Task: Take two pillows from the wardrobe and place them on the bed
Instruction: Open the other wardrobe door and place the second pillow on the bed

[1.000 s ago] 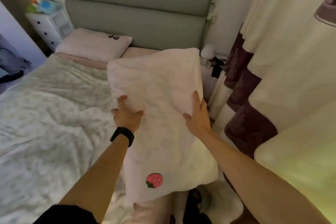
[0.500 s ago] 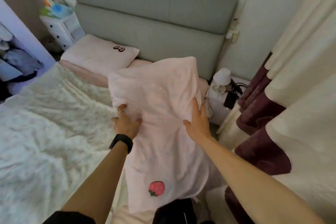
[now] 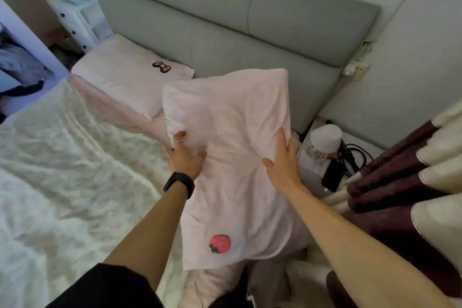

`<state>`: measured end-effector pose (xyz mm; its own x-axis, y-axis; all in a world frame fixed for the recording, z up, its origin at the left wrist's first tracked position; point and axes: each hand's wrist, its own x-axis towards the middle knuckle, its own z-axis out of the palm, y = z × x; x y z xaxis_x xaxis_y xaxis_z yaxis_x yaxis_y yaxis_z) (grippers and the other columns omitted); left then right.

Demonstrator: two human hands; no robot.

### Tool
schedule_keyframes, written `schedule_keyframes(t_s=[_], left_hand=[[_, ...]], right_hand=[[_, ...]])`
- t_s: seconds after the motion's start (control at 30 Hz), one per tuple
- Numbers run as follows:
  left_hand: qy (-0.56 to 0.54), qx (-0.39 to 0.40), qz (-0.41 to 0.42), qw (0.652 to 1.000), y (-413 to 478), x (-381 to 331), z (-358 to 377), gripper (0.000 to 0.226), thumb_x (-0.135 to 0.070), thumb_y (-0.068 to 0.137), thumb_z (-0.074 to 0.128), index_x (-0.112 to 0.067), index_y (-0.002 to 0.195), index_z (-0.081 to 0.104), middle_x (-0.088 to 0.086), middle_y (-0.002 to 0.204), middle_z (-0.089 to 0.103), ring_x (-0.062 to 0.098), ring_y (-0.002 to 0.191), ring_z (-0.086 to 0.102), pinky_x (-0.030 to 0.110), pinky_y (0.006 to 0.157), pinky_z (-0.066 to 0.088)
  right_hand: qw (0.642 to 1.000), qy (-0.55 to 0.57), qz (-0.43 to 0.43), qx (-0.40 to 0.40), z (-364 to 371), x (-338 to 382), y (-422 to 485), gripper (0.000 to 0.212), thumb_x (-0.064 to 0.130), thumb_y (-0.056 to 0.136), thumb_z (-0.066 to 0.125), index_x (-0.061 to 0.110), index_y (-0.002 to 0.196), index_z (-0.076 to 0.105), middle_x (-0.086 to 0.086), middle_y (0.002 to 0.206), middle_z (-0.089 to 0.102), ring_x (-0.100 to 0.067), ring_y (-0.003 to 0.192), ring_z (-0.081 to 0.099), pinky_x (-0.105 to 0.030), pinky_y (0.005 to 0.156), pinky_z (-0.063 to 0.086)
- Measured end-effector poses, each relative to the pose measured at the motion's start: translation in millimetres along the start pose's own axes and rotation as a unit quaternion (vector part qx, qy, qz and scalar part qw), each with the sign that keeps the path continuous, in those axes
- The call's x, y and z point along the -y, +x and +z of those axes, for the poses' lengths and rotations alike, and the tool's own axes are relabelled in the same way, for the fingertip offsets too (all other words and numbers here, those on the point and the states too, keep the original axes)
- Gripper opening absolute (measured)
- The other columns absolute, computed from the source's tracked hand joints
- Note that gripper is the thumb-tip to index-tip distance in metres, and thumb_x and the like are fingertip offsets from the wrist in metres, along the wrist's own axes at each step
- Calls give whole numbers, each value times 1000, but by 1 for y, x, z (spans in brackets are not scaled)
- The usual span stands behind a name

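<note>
I hold a pale pink pillow [image 3: 232, 147] with a strawberry patch near its lower edge, over the right side of the bed [image 3: 62, 182]. My left hand [image 3: 185, 157], with a ring and a black wristband, grips its left edge. My right hand [image 3: 282, 165] clasps its right edge, fingers spread along the side. The pillow's far end points at the grey headboard [image 3: 225, 25]. A second pink pillow [image 3: 125, 77] with a bow patch lies flat at the head of the bed on the left.
A white fluffy blanket [image 3: 75, 170] covers the bed. A white lamp [image 3: 325, 140] and black cables sit on a small stand right of the bed. Cream and maroon curtains [image 3: 412, 182] hang at the right. A white drawer unit [image 3: 80, 20] stands at the back left.
The pillow has travelled forward toward the headboard with both hands still on its sides. My view has come closer to the head of the bed.
</note>
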<state>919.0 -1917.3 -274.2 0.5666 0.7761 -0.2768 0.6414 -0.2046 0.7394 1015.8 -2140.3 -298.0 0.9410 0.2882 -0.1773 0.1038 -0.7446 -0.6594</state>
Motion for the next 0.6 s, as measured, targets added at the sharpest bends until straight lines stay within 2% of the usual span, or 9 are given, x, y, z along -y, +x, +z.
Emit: schedule_keyframes(t_s=[0.1,0.27,0.6], left_hand=[[-13,7,-24,1000,26,-11,19,71,-22,82,77,-34,138,34,16,129,41,33,90,55,39,89,53],[-47,1,-82,996,58,-14,46,73,-21,82,78,-34,139,35,16,128,40,31,89,52,32,87,47],[-59,-29,-184,981,127,-18,90,70,-24,86,73,-36,144,35,16,131,41,32,94,53,36,97,46]], right_hand=[[1000,-6,-9,13,-4,0,43,90,20,96,60,35,157,-4,-10,165,0,-35,148,14,-47,118,21],[997,-43,-41,44,-3,-1,104,90,22,95,61,34,158,-1,-9,165,4,-32,147,19,-41,116,21],[976,-129,-86,156,22,0,233,88,26,97,59,30,158,-4,-9,166,2,-31,150,14,-41,117,19]])
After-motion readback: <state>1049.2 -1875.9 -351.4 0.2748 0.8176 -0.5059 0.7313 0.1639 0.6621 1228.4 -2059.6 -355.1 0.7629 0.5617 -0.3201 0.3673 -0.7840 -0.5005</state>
